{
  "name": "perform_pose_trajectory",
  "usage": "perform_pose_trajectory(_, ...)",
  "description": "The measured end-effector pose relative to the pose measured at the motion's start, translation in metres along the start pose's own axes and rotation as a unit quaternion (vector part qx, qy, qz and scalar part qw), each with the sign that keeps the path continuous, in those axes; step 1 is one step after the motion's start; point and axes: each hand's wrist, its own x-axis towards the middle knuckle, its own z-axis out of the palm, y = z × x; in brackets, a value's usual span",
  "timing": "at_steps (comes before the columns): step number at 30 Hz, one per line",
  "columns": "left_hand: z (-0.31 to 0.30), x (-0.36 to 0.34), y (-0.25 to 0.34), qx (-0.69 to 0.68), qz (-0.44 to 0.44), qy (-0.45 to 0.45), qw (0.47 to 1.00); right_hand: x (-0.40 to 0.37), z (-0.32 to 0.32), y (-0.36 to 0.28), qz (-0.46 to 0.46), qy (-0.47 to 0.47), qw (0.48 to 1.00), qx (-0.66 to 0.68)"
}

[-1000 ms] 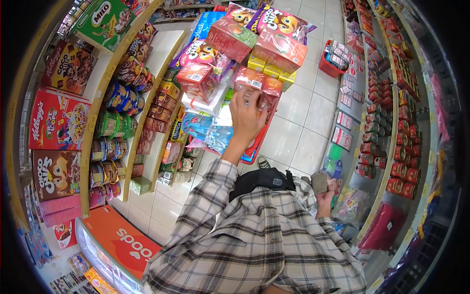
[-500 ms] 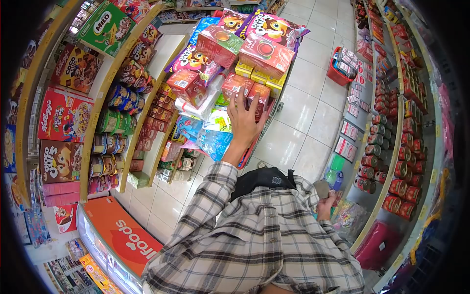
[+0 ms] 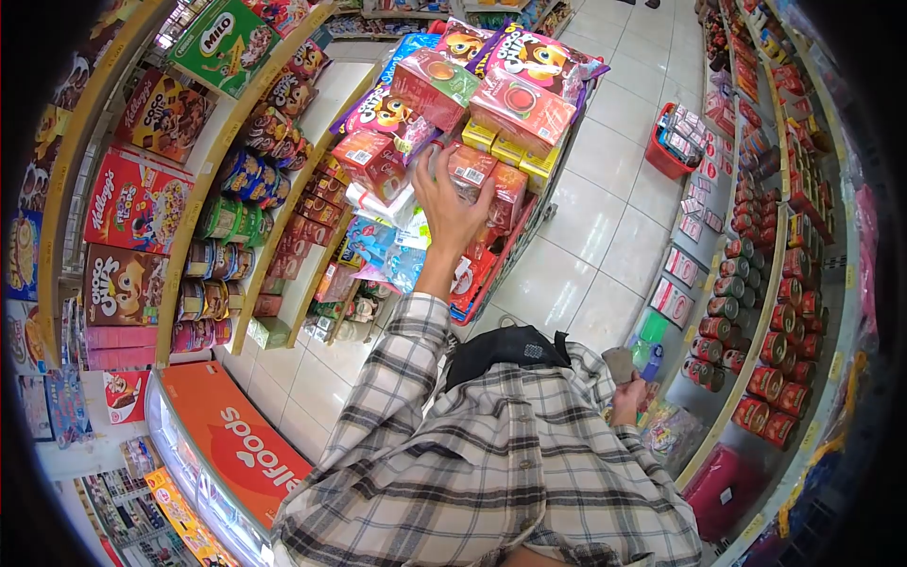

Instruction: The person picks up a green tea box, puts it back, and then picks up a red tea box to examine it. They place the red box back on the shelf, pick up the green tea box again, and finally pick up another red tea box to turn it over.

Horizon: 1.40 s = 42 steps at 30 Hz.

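My left hand (image 3: pixel 448 203) reaches over a loaded red shopping cart (image 3: pixel 488 288). Its fingers and thumb close around a small red box (image 3: pixel 472 168), fingers on the left side and thumb on the right. Another red box (image 3: pixel 508 189) stands right beside it, and a third red box (image 3: pixel 370 161) lies to the left. Beyond them are larger red tea boxes (image 3: pixel 522 109) and yellow boxes (image 3: pixel 508 151). My right hand (image 3: pixel 626 401) is low at my right side, its fingers closed by a grey-brown object (image 3: pixel 619 364) whose kind I cannot make out.
Shelves with cereal boxes (image 3: pixel 142 203) and canned goods line the left side. On the right, a shelf holds stacked cans (image 3: pixel 727 288). A red basket (image 3: pixel 669 161) with packs stands on the tiled floor (image 3: pixel 576 227). An orange-topped freezer (image 3: pixel 222 425) is at lower left.
My left hand has shifted left, from lying over the red boxes to gripping one from its sides. The view has turned slightly. My right hand stays low at my side.
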Motion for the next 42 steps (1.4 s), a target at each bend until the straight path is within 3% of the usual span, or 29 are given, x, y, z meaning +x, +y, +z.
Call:
perform_pose_trajectory(6,0.004,0.025,0.031,-0.032,0.030,0.047,0.998,0.031,-0.027,0.005,0.003,-0.033,0.999,-0.016)
perform_pose_trajectory(10,0.015,0.050,0.066,-0.012,0.030,0.002,0.999,0.008,-0.011,0.002,0.001,0.006,1.000,-0.014)
perform_pose_trajectory(15,0.036,0.058,0.076,0.021,-0.043,-0.016,0.999,0.009,-0.018,0.003,-0.004,0.028,0.999,-0.025)
perform_pose_trajectory(17,0.043,0.060,0.073,0.013,-0.062,0.014,0.998,0.018,-0.026,0.006,-0.007,0.006,1.000,-0.008)
perform_pose_trajectory(20,0.042,0.060,0.074,-0.013,-0.077,-0.012,0.997,0.056,-0.062,0.016,0.000,-0.045,0.999,0.027)
perform_pose_trajectory(24,0.049,0.062,0.062,-0.101,-0.010,0.036,0.994,0.039,-0.060,0.014,0.012,-0.054,0.997,0.054)
perform_pose_trajectory(29,0.030,0.046,0.062,-0.182,0.020,0.044,0.982,0.026,-0.036,0.003,0.017,-0.053,0.997,0.049)
perform_pose_trajectory(30,0.026,0.040,0.062,-0.192,0.023,0.044,0.980,0.015,-0.025,-0.001,0.031,-0.074,0.995,0.057)
perform_pose_trajectory(31,0.024,0.033,0.062,-0.249,-0.030,0.033,0.967,0.001,-0.009,-0.006,0.044,-0.096,0.992,0.065)
perform_pose_trajectory(34,0.005,0.020,0.059,-0.275,0.004,0.057,0.960,-0.032,0.038,-0.017,0.053,-0.200,0.975,0.078)
perform_pose_trajectory(35,0.008,0.012,0.052,-0.382,-0.001,0.060,0.922,-0.041,0.054,-0.020,0.051,-0.241,0.966,0.081)
perform_pose_trajectory(38,-0.025,-0.008,0.067,-0.505,-0.079,0.061,0.857,-0.079,0.103,-0.038,0.096,-0.384,0.917,0.059)
perform_pose_trajectory(39,-0.024,-0.022,0.047,-0.450,-0.074,0.052,0.889,-0.104,0.126,-0.044,0.084,-0.410,0.907,0.047)
perform_pose_trajectory(40,-0.038,-0.027,0.051,-0.563,-0.130,0.036,0.816,-0.139,0.150,-0.051,0.073,-0.435,0.897,0.035)
perform_pose_trajectory(42,-0.070,-0.037,0.069,-0.750,-0.234,0.004,0.618,-0.200,0.185,-0.063,0.032,-0.476,0.879,0.010)
